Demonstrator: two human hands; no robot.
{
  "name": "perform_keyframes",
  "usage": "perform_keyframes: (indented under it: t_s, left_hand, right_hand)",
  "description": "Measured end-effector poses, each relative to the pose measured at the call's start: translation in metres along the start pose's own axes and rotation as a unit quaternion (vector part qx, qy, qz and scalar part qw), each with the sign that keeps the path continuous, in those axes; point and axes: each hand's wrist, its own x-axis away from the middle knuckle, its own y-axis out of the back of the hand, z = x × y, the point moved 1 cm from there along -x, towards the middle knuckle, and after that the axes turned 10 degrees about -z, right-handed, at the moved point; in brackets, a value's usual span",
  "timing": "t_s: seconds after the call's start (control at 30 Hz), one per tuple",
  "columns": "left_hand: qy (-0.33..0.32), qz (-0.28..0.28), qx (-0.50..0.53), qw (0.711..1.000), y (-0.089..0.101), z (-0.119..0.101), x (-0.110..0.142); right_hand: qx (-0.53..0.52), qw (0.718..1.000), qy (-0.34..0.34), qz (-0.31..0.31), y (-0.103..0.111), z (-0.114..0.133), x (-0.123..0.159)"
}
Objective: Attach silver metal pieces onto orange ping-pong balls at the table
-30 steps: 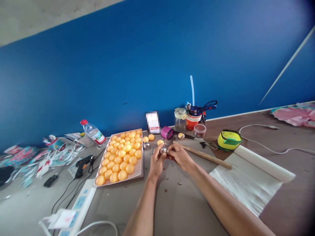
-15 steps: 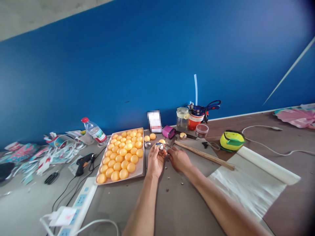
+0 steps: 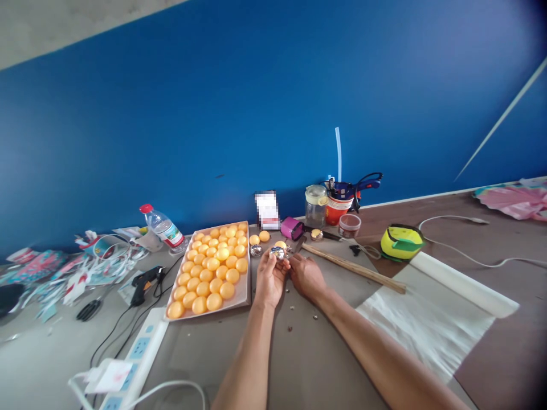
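Note:
My left hand [image 3: 272, 280] pinches a shiny silver-covered ball [image 3: 278, 253] between thumb and fingers, raised a little off the table. Close by on its right, my right hand [image 3: 306, 276] is low over the table with its fingers bent together; anything in them is hidden. Just beyond the held ball sits a plain orange ball [image 3: 281, 245], partly covered. A second silver-covered ball [image 3: 256, 250] lies left of it, near two loose orange balls [image 3: 264, 236]. Small shiny bits [image 3: 315, 317] are scattered on the table near my wrists.
On the left stands a box [image 3: 243, 295] of many orange balls, with a glue gun [image 3: 143, 285], bottle [image 3: 167, 229] and power strip [image 3: 145, 347] beyond. A wooden stick [image 3: 356, 267], white sheet roll [image 3: 465, 287], yellow-green pouch [image 3: 401, 242], glass jar [image 3: 316, 208] and purple object [image 3: 293, 228] lie right and behind.
My right hand has shifted slightly left, and its fingers now sit closer to my left hand. The silver-covered ball stays in my left hand, barely moved.

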Motion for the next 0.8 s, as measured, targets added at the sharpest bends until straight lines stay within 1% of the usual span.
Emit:
perform_keyframes:
  t_s: [0.1, 0.2, 0.3, 0.37, 0.4, 0.43, 0.47, 0.5, 0.53, 0.6, 0.63, 0.73, 0.77, 0.8]
  left_hand:
    - [-0.004, -0.003, -0.005, 1.0, 0.0, 0.0, 0.0]
    - [-0.005, -0.006, -0.009, 1.0, -0.001, 0.0, 0.001]
    - [-0.001, -0.006, -0.012, 1.0, -0.001, 0.0, 0.001]
    - [0.0, -0.006, -0.011, 1.0, 0.0, 0.0, 0.001]
    - [0.0, -0.006, -0.01, 1.0, 0.001, 0.0, 0.0]
    - [0.001, -0.008, -0.009, 1.0, 0.001, 0.0, 0.0]
    - [0.002, -0.009, -0.008, 1.0, 0.002, 0.0, -0.001]
    - [0.004, -0.011, -0.007, 1.0, 0.003, 0.0, -0.001]
    - [0.006, -0.013, -0.006, 1.0, 0.003, 0.0, -0.001]
    - [0.009, -0.019, -0.005, 1.0, 0.003, -0.001, -0.002]
    - [0.009, -0.021, -0.005, 1.0, 0.003, -0.001, -0.002]
    - [0.003, -0.023, -0.009, 1.0, 0.002, -0.001, -0.001]
    - [0.001, -0.022, -0.01, 1.0, 0.002, -0.001, -0.001]
    - [0.0, -0.02, -0.01, 1.0, 0.002, -0.002, 0.0]
  right_hand:
    - [-0.017, 1.0, 0.011, -0.015, 0.0, 0.0, 0.001]
    - [-0.017, 1.0, 0.021, -0.011, -0.001, 0.002, 0.001]
    - [-0.029, 1.0, 0.01, -0.007, -0.004, 0.003, 0.001]
    - [-0.072, 0.997, -0.005, -0.024, -0.006, 0.001, -0.001]
    - [-0.11, 0.993, -0.018, -0.045, -0.007, -0.001, -0.001]
    - [-0.157, 0.984, -0.037, -0.072, -0.006, -0.004, -0.003]
    - [-0.212, 0.97, -0.064, -0.101, -0.006, -0.007, -0.004]
    - [-0.273, 0.949, -0.099, -0.122, -0.005, -0.011, -0.006]
    - [-0.334, 0.924, -0.136, -0.13, -0.005, -0.014, -0.007]
    - [-0.449, 0.863, -0.195, -0.121, -0.003, -0.018, -0.01]
    - [-0.505, 0.828, -0.214, -0.117, -0.001, -0.019, -0.011]
    - [-0.654, 0.711, -0.232, -0.115, 0.005, -0.015, -0.013]
    - [-0.69, 0.676, -0.236, -0.107, 0.008, -0.013, -0.013]
    - [-0.716, 0.649, -0.241, -0.091, 0.01, -0.01, -0.012]
